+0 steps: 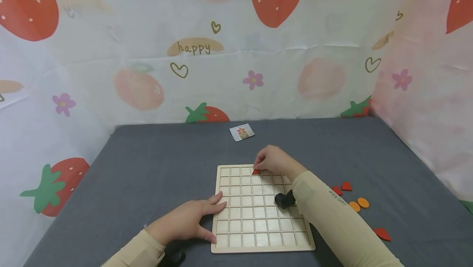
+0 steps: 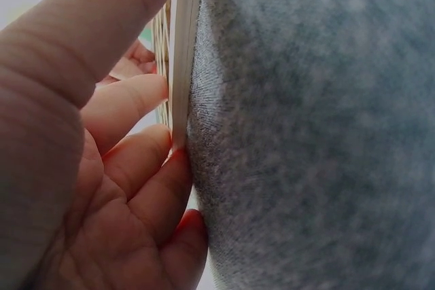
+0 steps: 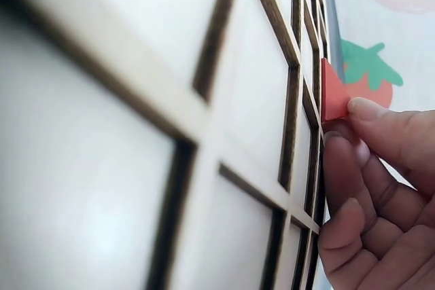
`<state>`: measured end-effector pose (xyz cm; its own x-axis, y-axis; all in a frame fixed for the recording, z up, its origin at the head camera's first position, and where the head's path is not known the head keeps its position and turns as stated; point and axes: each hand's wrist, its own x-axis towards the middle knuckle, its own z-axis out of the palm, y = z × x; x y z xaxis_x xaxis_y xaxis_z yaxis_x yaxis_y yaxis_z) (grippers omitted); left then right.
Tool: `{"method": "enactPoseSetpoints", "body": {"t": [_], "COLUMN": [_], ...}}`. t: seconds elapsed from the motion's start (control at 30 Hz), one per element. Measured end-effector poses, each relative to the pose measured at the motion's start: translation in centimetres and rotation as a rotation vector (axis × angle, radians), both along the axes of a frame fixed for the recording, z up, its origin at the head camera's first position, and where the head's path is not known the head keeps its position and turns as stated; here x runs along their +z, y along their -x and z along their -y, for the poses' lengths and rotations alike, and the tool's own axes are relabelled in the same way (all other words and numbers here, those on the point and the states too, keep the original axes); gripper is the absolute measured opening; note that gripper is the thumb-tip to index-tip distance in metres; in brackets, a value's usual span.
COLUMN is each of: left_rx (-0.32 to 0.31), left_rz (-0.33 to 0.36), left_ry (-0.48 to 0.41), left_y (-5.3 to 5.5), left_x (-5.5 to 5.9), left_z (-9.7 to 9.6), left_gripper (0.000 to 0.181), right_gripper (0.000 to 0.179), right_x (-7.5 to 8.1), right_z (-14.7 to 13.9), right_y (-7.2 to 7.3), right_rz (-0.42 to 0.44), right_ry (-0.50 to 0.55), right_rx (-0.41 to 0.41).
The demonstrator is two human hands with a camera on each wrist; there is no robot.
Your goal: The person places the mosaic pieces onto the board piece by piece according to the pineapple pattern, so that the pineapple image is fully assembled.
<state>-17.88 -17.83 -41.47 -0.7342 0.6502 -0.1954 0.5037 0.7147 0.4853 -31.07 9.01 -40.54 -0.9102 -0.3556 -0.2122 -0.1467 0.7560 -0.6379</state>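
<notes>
A wooden grid board [image 1: 258, 252] with square cells lies on the table. My right hand [image 1: 275, 162] pinches a red piece [image 3: 333, 93] with a pointed corner between thumb and fingers, over a cell in the board's far row. In the head view only a small part of this red piece [image 1: 256, 172] shows below the fingertips. At the board's left side rests my left hand [image 1: 188, 219], fingers extended and spread, touching the rim. The left wrist view shows the fingers [image 2: 139, 168] of that hand against the board's side edge [image 2: 182, 66].
Right of the board lie loose red pieces [image 1: 346, 186], another red piece [image 1: 382, 234] and orange round pieces [image 1: 363, 203], partly behind the right sleeve. A picture card [image 1: 242, 132] lies beyond the board. The grey cloth [image 1: 166, 156] covers the table; a printed curtain [image 1: 221, 86] stands behind.
</notes>
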Motion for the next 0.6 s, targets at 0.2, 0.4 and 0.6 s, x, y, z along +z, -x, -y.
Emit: {"method": "enactPoseSetpoints", "body": {"t": [0.2,0.4,0.6], "left_rx": [-0.005,-0.003,-0.006], "left_rz": [-0.012,-0.008,-0.005], "left_ry": [-0.001,0.001,0.002], "left_y": [-0.03,0.07,0.06], "left_x": [-0.02,-0.09,-0.23], "left_z": [-0.04,0.01,0.03], "left_gripper": [0.088,0.089,0.09], "right_gripper": [0.011,0.012,0.011], "right_x": [-0.03,0.05,0.03], "right_z": [0.09,0.11,-0.05], "right_y": [-0.05,-0.09,0.03], "right_rz": [0.01,0.008,-0.011], "right_ry": [0.0,0.003,-0.014], "right_rx": [-0.003,-0.002,0.003]}}
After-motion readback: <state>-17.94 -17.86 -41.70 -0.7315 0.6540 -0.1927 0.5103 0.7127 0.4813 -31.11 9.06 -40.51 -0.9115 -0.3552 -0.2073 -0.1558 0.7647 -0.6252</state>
